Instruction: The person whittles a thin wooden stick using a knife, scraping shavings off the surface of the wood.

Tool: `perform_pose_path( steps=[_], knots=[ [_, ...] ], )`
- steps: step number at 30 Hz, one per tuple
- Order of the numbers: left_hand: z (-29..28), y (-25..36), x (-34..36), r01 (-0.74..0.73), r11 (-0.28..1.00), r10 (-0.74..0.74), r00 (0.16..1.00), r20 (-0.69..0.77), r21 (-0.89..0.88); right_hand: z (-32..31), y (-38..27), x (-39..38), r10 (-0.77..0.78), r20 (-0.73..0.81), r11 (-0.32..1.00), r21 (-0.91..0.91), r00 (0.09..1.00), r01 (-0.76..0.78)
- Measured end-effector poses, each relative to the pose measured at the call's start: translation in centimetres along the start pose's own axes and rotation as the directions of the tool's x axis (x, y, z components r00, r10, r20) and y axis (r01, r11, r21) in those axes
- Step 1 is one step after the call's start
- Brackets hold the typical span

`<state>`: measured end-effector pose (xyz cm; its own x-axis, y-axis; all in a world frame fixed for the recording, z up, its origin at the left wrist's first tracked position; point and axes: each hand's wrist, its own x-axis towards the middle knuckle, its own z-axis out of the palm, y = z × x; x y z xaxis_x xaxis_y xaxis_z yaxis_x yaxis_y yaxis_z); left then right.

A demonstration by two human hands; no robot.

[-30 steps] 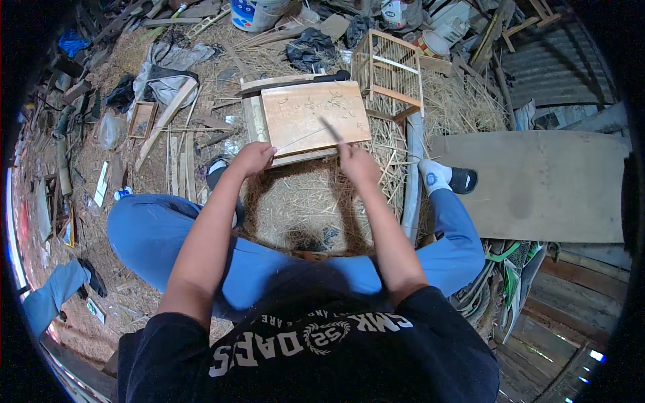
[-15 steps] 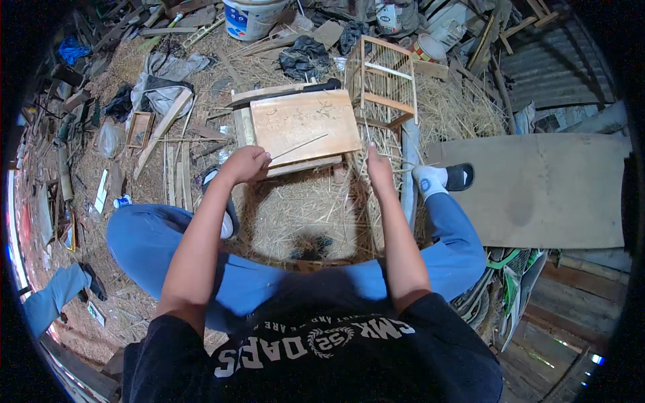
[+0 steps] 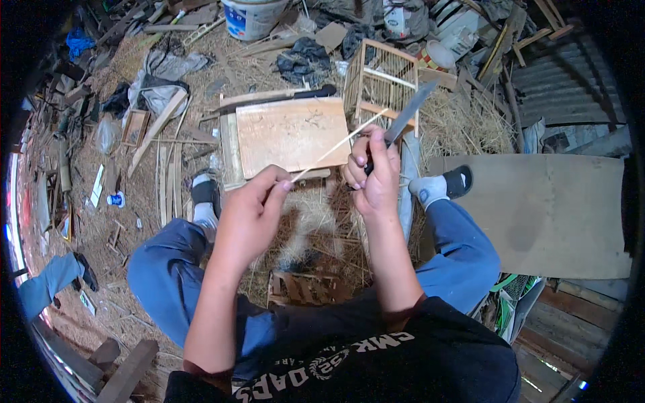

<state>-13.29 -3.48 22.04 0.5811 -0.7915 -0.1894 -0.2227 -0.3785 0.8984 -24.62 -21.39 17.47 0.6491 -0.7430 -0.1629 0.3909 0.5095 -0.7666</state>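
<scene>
Between the thumb and fingers of my left hand is one end of a thin pale stick, which slants up to the right. My right hand grips a knife by its dark handle, with the blade tilted up and right, above the stick's far end; whether they touch I cannot tell. Both hands are raised in front of a pale wooden board resting on other wood pieces. A long black-handled blade lies along the board's back edge.
A slatted wooden cage stands behind my right hand. My feet flank the straw-strewn ground. A broad flat sheet lies right, wood scraps left, with a white bucket, bags and debris behind. Blue clothing is at lower left.
Both hands have lifted off the board toward me and come closer together. The stick has risen and tilts more steeply. The knife in my right hand now shows its blade pointing up-right.
</scene>
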Motion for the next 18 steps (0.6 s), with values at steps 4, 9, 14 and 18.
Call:
perform_pose_path(
  steps=[4,9,14,18],
  knots=[
    [2.1,1.7,-2.5,0.003,0.995,0.008,0.995,0.1,-0.104,-1.4,-1.3,-1.9,-0.06,0.027,0.998,0.031,0.998,0.059],
    [4.1,2.2,-4.6,0.043,0.976,-0.006,0.985,0.172,-0.212,-2.3,-3.3,-4.0,-0.124,0.057,0.986,0.118,0.991,0.117],
    [4.5,2.5,-6.1,0.036,0.904,0.068,0.971,0.227,-0.427,-1.2,-4.9,-6.0,-0.218,0.067,0.975,0.065,0.974,0.214],
    [4.1,2.7,-7.3,-0.001,0.896,0.13,0.957,0.26,-0.444,0.4,-6.4,-8.2,-0.242,0.021,0.969,0.047,0.97,0.241]
  ],
)
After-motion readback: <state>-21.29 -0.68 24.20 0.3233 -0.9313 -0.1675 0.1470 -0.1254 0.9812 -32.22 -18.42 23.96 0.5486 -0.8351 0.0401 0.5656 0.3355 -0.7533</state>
